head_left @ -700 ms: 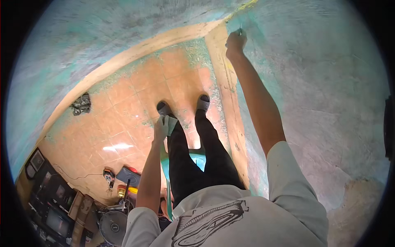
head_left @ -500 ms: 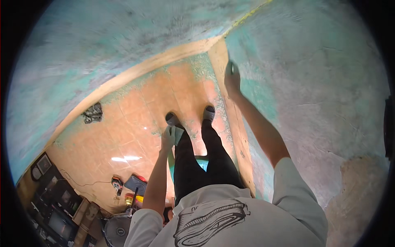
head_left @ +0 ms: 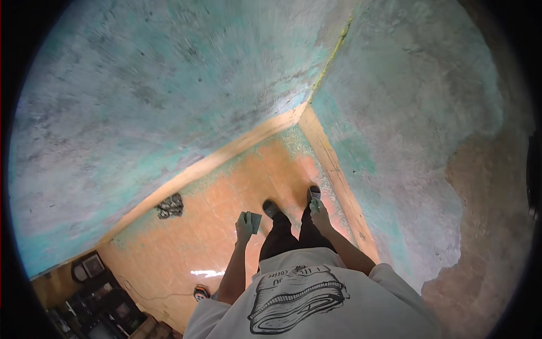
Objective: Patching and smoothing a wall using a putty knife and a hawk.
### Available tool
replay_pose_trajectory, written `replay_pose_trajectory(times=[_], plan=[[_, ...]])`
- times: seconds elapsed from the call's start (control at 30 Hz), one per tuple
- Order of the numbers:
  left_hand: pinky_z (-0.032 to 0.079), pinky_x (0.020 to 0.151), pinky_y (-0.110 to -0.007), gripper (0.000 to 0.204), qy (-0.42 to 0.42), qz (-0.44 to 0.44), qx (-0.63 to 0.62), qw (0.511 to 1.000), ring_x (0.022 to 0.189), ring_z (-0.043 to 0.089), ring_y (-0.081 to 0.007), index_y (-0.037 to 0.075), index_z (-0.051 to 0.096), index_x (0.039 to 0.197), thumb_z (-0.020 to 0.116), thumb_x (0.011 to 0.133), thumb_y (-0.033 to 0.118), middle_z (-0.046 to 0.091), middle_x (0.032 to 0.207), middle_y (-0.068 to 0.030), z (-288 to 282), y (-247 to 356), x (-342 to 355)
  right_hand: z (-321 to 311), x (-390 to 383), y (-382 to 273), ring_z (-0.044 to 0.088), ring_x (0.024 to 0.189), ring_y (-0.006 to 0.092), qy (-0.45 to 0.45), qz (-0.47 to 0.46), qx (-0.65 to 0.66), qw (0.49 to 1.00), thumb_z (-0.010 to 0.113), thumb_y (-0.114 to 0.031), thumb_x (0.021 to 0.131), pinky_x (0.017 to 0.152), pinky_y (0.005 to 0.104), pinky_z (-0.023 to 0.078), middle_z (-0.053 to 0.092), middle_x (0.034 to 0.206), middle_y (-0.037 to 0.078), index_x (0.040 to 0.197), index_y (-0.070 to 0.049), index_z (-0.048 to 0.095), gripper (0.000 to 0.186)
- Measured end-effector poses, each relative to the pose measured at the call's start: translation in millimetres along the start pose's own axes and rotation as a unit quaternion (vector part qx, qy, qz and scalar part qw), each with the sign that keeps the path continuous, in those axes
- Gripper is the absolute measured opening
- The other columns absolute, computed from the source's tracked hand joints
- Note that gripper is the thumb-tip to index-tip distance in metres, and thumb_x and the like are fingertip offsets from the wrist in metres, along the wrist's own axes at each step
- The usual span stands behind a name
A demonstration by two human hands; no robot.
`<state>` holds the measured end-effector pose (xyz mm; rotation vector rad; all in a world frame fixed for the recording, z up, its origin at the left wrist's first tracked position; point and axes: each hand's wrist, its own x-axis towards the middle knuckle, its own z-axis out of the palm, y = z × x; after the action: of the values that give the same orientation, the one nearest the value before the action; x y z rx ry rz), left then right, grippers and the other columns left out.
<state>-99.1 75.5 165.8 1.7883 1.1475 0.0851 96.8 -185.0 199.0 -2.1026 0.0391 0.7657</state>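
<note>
My left hand (head_left: 244, 226) is closed on a thin, flat, grey square piece (head_left: 256, 222), held out over the tiled floor to the left of my feet. What the piece is made of does not show. My right hand (head_left: 319, 213) is lowered in front of my right leg, below the foot in its dark sandal (head_left: 314, 192). Its fingers are curled together with a greenish patch at the tips; what they hold is too small to make out. On the right stands a wall (head_left: 395, 141) with worn teal and grey paint, apart from both hands.
A second patchy teal wall (head_left: 169, 85) meets it at a corner with a yellow line. Pale skirting (head_left: 212, 169) runs along the base. Paint flakes litter the orange tiles (head_left: 248, 175). A dark crumpled thing (head_left: 170, 207), a cable and dark electronics (head_left: 96, 299) lie to the left.
My right hand has come away from the right wall's base and down in front of my leg. My left hand still holds the grey piece, now farther out from my leg. The view has shifted.
</note>
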Motion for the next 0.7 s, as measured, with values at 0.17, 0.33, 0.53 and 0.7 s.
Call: replay_pose_trajectory(times=[0.17, 0.33, 0.53, 0.7], plan=[[0.050, 0.057, -0.042, 0.037, 0.042, 0.029, -0.018, 0.999, 0.062, 0.062, -0.0232, 0.002, 0.057, 0.091, 0.054, 0.110, 0.033, 0.064, 0.074, -0.0150, -50, 8, 15, 5, 2, -49, 0.061, 0.076, 0.0287, -0.023, 0.075, 0.176, 0.981, 0.055, -0.027, 0.107, 0.075, 0.0426, 0.052, 0.062, 0.086, 0.011, 0.138, -0.004, 0.060, 0.039], [0.038, 0.035, -0.030, 0.032, 0.000, 0.030, -0.222, 0.975, 0.045, 0.051, -0.0117, 0.005, 0.054, 0.093, 0.053, 0.111, 0.032, 0.055, 0.067, -0.0044, -92, 60, 33, 13, 33, -41, 0.063, 0.074, 0.0298, 0.126, -0.060, 0.052, 0.989, 0.055, -0.030, 0.107, 0.073, 0.0411, 0.053, 0.066, 0.089, 0.014, 0.129, 0.000, 0.064, 0.037], [0.047, 0.043, -0.032, 0.026, 0.023, 0.146, -0.186, 0.971, 0.054, 0.058, -0.0136, 0.000, 0.055, 0.101, 0.055, 0.111, 0.024, 0.060, 0.082, -0.0094, -143, 152, 56, 5, 39, -103, 0.056, 0.057, 0.0109, 0.004, 0.065, 0.269, 0.961, 0.062, -0.030, 0.107, 0.052, 0.0298, 0.045, 0.070, 0.087, 0.009, 0.132, -0.006, 0.064, 0.035], [0.042, 0.047, -0.031, 0.026, 0.011, 0.218, -0.142, 0.965, 0.059, 0.052, -0.0099, 0.000, 0.055, 0.099, 0.056, 0.111, 0.024, 0.057, 0.076, -0.0062, -178, 265, 76, 15, 64, -122, 0.052, 0.052, 0.0090, 0.063, 0.037, 0.318, 0.945, 0.068, -0.030, 0.104, 0.050, 0.0261, 0.043, 0.070, 0.086, 0.007, 0.129, -0.009, 0.064, 0.034]])
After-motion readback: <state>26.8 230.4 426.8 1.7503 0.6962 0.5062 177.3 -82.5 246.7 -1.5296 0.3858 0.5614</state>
